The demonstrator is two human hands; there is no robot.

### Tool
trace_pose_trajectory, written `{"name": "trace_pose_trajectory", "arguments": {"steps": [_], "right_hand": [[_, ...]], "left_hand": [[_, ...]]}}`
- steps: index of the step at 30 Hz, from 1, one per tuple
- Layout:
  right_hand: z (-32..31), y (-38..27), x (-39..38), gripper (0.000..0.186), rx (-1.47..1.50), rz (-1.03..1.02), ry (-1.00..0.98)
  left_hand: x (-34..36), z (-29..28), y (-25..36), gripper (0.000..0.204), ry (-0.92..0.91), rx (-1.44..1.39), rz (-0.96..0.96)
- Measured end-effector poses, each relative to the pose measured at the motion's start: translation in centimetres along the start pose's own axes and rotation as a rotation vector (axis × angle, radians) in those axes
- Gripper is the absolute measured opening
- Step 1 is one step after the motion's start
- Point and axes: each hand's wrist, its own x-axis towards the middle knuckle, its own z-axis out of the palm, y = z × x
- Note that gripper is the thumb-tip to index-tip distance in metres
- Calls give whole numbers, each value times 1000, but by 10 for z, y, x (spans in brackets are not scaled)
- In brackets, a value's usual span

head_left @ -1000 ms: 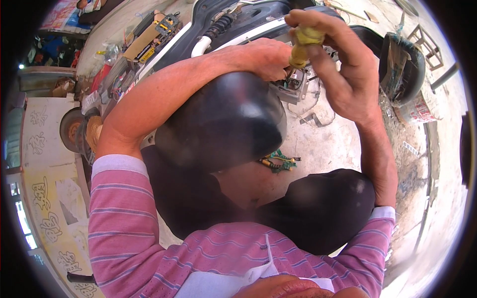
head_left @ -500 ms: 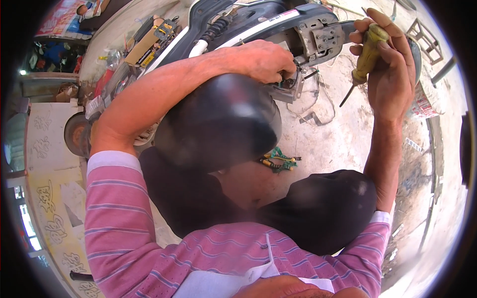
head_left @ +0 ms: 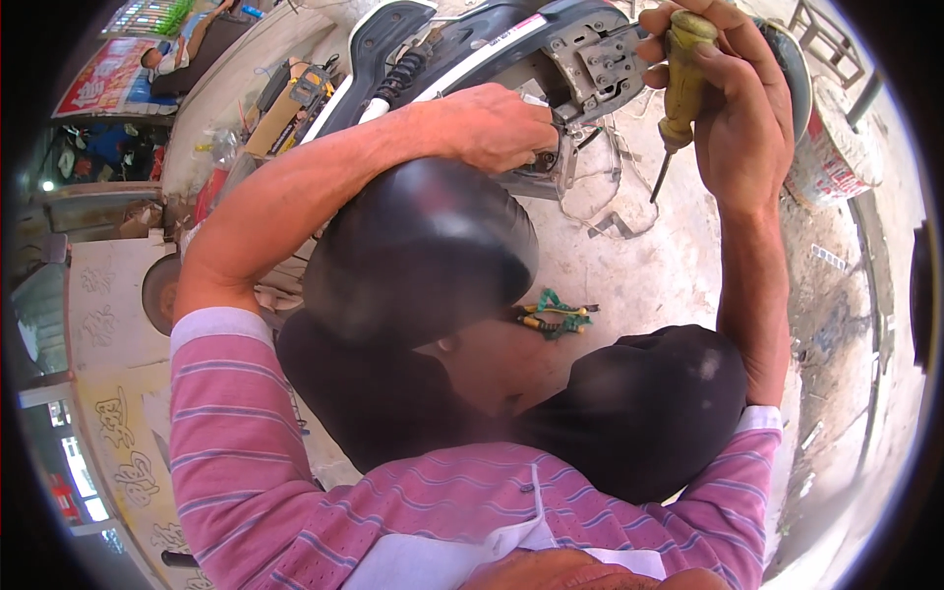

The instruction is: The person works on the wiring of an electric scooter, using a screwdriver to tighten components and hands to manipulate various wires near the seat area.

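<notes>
My right hand [head_left: 742, 118] is raised at the upper right, its fingers wrapped round the yellowish handle of a screwdriver [head_left: 681, 84]. The dark shaft points down and touches nothing. Across the scooter's rear end reaches my left hand [head_left: 506, 128], fingers curled down at a small metal part [head_left: 553, 167]; the fingertips are hidden, so what they grip cannot be made out. Beyond it lies the partly stripped scooter [head_left: 482, 49], with a bolted metal bracket [head_left: 595, 64] at its end. Below my left forearm sits a large, shiny black rounded piece [head_left: 423, 246].
Green-and-yellow pliers [head_left: 556, 317] lie on the concrete floor beside the black piece. A thin loose wire [head_left: 619, 182] trails on the floor. An open box of tools [head_left: 290, 98] stands at upper left, a white bucket [head_left: 831, 157] at right. Another person [head_left: 187, 49] is far left.
My right hand and the screwdriver have shifted left, nearer the bracket. My left hand stays at the scooter's rear end. The view has tilted slightly.
</notes>
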Motion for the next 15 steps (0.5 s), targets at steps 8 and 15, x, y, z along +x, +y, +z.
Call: {"name": "trace_pose_trajectory", "arguments": {"steps": [8,15], "right_hand": [[-7,0,1,42,18,-11,-96],[-2,-4,-1,41,-10,-11,-56]], "left_hand": [[1,1,0,19,2,1,-10],[3,-6,5,20,-110,33,-92]]}}
